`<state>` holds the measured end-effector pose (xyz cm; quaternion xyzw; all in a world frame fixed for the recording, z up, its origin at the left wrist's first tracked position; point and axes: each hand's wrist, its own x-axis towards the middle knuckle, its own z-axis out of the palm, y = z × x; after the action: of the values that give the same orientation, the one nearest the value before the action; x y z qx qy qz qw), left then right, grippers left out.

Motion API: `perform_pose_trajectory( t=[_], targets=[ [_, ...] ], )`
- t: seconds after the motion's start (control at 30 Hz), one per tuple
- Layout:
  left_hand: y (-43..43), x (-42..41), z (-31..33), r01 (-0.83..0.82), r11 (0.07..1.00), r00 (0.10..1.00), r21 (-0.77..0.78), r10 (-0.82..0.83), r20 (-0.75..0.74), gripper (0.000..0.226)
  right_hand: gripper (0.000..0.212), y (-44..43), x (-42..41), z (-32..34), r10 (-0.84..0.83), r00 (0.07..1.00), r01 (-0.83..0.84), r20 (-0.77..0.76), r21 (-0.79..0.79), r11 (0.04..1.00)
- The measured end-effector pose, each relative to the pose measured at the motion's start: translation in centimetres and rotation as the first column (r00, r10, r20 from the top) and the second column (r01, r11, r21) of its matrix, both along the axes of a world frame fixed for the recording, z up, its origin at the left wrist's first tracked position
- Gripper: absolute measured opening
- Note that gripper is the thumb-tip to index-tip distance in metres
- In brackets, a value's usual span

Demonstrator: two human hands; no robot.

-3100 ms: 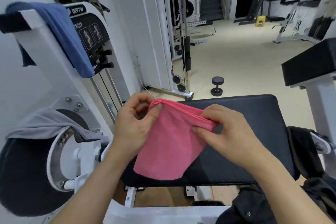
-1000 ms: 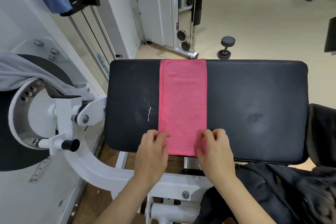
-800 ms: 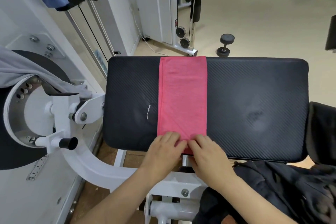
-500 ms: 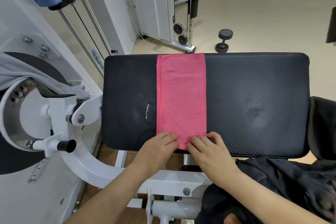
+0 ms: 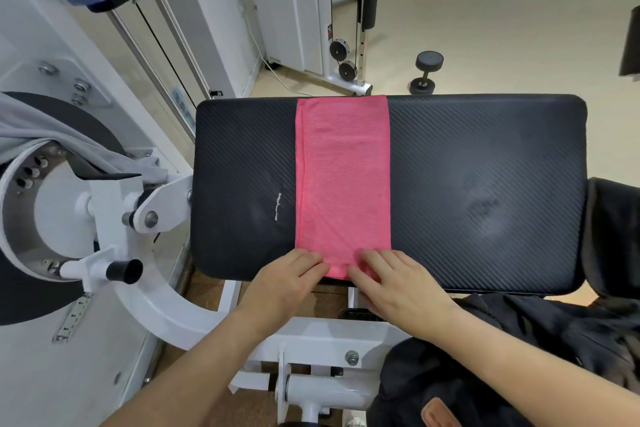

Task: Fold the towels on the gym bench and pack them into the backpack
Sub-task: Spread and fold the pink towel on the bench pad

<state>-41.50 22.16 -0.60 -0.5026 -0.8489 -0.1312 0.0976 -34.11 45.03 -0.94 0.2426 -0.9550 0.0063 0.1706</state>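
Head cam: both hands (image 5: 289, 282) (image 5: 398, 282) flat on pink towel (image 5: 343, 180) near edge, backpack (image 5: 519, 357) cropped.

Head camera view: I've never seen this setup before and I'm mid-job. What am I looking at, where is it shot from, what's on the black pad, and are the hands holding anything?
There is no machine here: a person wears one wide-angle camera on the head, looking down at their own bare hands. The black pad is a gym bench. A pink towel, folded into a long strip, lies across it. The left hand and right hand rest on the towel's near end with fairly straight fingers, pressing rather than gripping. The dark fabric at lower right looks like the backpack. A dumbbell sits on the floor beyond.
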Motion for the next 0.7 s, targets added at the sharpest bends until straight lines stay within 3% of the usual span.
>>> perform_pose_trajectory(
  t=[0.07,0.23,0.4,0.53,0.63,0.7],
  targets=[
    [0.3,-0.3,0.2,-0.037,0.999,0.999,-0.013,0.037,0.022,0.024,0.041,-0.4,-0.1,0.1,-0.040,0.999,0.040,0.020,-0.009,0.999],
    [1.2,-0.9,3.0,-0.215,0.966,0.903,-0.145,0.253,0.347,0.018,0.036,-1.4,-0.6,-0.3,-0.087,0.996,0.087,-0.029,-0.023,0.996],
    [0.3,-0.1,3.3,-0.120,0.961,0.945,-0.250,0.188,0.269,0.013,0.032,-1.1,0.6,-0.5,-0.007,0.998,0.002,-0.067,-0.078,0.997],
    [1.2,0.8,1.8,-0.060,0.969,0.998,-0.238,0.062,0.001,0.052,0.028,-1.1,0.4,0.0,-0.040,0.999,0.036,-0.028,-0.147,0.989],
    [2.6,0.9,1.2,-0.058,0.987,0.997,-0.151,0.051,-0.050,0.041,0.027,-1.3,0.2,1.5,-0.104,0.982,0.136,0.160,-0.201,0.970],
    [2.9,1.0,1.6,-0.082,0.991,0.993,-0.104,0.091,0.077,0.037,0.024,-1.4,-0.1,3.6,-0.161,0.917,0.261,0.364,-0.245,0.934]
  ],
)
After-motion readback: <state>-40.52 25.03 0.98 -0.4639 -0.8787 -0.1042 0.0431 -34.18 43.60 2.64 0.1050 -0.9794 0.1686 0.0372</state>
